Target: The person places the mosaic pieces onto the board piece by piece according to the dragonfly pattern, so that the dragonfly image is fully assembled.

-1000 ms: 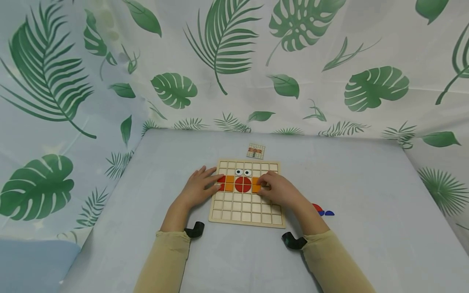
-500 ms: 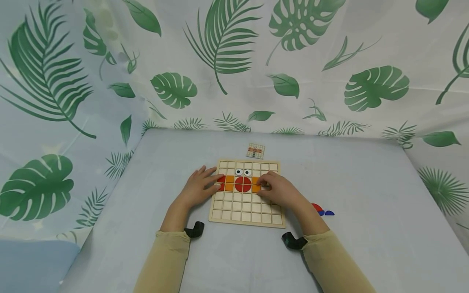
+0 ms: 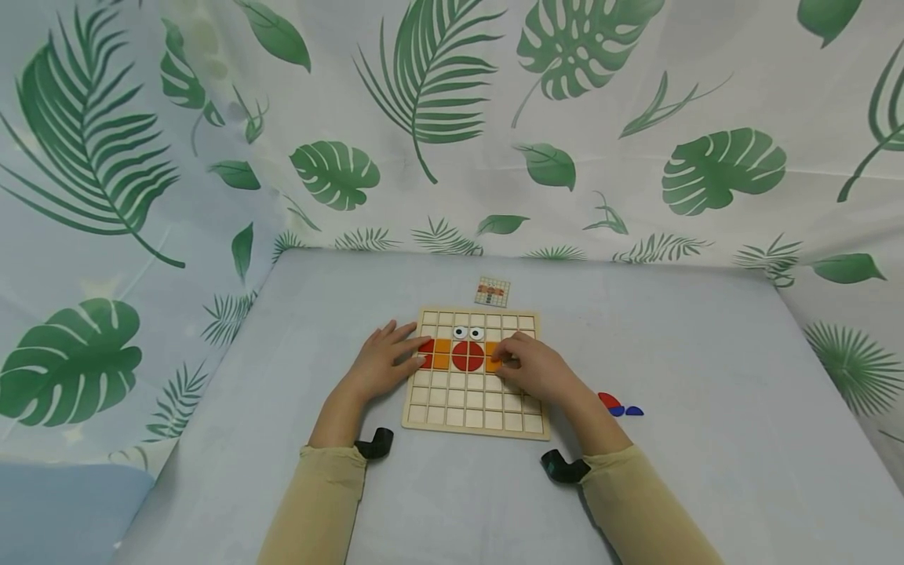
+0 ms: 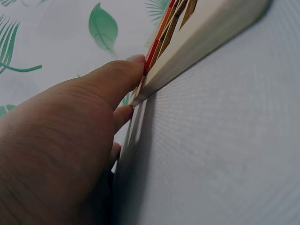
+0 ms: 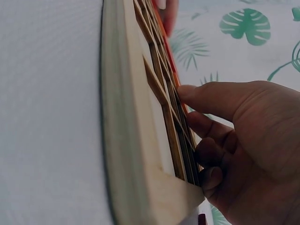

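Observation:
In the head view a wooden grid board [image 3: 475,420] lies on the table. Set in it are two round eye pieces, a red circle [image 3: 468,356] of several quarter pieces, and orange square tiles [image 3: 442,354] on either side. My left hand [image 3: 381,362] rests at the board's left edge, fingers spread, with thumb and a fingertip on red pieces [image 3: 427,347]. My right hand [image 3: 540,367] has curled fingers and pinches at an orange tile [image 3: 491,347] right of the circle. In the right wrist view its thumb [image 5: 211,96] touches the grid; the tile is mostly hidden there.
Behind the board lies a small picture card [image 3: 492,291]. To the right, partly beside the right forearm, are a red half-round piece [image 3: 609,401] and blue half-round pieces [image 3: 634,411]. A leaf-print cloth [image 3: 452,196] hangs at the back and sides.
My right hand has shifted very slightly left over the orange tiles. The left hand and the board look the same as before.

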Action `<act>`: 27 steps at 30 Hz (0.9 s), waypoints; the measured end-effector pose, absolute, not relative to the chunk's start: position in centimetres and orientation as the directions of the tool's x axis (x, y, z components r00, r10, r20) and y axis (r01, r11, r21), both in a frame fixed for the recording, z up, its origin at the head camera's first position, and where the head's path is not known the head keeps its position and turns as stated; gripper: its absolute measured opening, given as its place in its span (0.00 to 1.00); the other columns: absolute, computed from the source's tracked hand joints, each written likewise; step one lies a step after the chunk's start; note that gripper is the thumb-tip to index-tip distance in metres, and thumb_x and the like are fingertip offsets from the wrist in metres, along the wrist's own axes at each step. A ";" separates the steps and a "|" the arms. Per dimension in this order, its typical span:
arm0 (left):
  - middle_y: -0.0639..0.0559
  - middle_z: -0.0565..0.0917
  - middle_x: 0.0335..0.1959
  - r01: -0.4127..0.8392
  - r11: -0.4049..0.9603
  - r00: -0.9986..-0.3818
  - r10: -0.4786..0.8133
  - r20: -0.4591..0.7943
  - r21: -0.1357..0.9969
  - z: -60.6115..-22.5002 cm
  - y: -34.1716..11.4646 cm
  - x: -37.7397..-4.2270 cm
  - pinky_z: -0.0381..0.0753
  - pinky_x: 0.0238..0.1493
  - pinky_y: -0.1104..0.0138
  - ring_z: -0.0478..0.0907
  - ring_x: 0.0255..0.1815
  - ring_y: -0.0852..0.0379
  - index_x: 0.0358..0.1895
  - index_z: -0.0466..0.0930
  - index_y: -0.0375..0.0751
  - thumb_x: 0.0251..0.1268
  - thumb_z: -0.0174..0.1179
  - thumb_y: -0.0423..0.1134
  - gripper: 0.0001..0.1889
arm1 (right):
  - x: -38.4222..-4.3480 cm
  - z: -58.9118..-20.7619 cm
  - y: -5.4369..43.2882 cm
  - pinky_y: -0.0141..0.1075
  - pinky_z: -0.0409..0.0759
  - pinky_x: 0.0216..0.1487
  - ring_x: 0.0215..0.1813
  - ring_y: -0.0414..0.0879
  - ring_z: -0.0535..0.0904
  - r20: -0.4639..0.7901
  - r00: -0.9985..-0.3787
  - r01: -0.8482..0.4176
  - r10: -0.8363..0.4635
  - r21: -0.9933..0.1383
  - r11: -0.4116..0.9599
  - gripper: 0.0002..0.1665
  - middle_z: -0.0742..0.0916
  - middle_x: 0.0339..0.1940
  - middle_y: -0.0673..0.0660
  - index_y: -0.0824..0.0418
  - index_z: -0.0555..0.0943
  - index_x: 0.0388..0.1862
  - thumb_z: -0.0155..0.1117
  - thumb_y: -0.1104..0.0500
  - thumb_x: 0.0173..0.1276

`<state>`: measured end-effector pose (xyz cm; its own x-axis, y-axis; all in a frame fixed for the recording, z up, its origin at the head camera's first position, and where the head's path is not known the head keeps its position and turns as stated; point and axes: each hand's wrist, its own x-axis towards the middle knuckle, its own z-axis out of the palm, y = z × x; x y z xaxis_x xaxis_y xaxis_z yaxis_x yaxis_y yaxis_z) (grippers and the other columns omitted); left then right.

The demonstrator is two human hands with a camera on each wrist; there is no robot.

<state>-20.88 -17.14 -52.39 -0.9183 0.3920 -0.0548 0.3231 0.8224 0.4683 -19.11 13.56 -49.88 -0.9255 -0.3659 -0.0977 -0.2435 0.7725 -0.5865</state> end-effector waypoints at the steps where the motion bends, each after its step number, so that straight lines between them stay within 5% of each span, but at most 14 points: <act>1: 0.55 0.60 0.79 0.322 0.823 -0.919 0.390 -0.055 0.467 -52.4 -17.1 -20.9 0.40 0.82 0.47 0.43 0.83 0.44 0.71 0.69 0.65 0.73 0.51 0.60 0.25 | -19.1 -49.9 13.5 0.46 0.80 0.56 0.51 0.45 0.79 -0.100 -0.925 -0.242 -0.365 -0.586 0.773 0.08 0.82 0.48 0.47 0.48 0.82 0.45 0.65 0.52 0.69; 9: 0.55 0.60 0.79 0.321 0.823 -0.921 0.387 -0.049 0.468 -52.6 -17.2 -21.0 0.40 0.82 0.47 0.44 0.83 0.44 0.71 0.69 0.65 0.73 0.51 0.60 0.26 | -19.0 -49.5 13.3 0.45 0.81 0.55 0.48 0.45 0.78 -0.121 -0.920 -0.235 -0.373 -0.591 0.772 0.09 0.82 0.47 0.48 0.49 0.83 0.47 0.65 0.53 0.69; 21: 0.55 0.60 0.79 0.321 0.824 -0.919 0.390 -0.056 0.467 -52.4 -17.1 -20.8 0.40 0.82 0.47 0.44 0.83 0.44 0.71 0.69 0.65 0.73 0.50 0.60 0.25 | -19.0 -46.0 18.0 0.37 0.75 0.30 0.30 0.45 0.75 -0.077 -0.940 -0.213 -0.333 -0.629 0.748 0.13 0.83 0.42 0.54 0.55 0.82 0.53 0.59 0.52 0.75; 27: 0.55 0.60 0.79 0.325 0.827 -0.920 0.388 -0.047 0.459 -52.5 -17.1 -20.9 0.41 0.82 0.47 0.44 0.83 0.43 0.71 0.69 0.65 0.73 0.51 0.60 0.25 | -18.9 -46.4 20.9 0.36 0.74 0.33 0.36 0.46 0.73 -0.098 -0.958 -0.158 -0.269 -0.600 0.784 0.13 0.84 0.46 0.53 0.53 0.82 0.53 0.60 0.51 0.74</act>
<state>-20.86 -17.06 -52.50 -0.9205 0.3880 -0.0469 0.3252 0.8269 0.4588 -18.90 20.85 -46.35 -0.9581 -0.2689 -0.0984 -0.1584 0.7842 -0.6000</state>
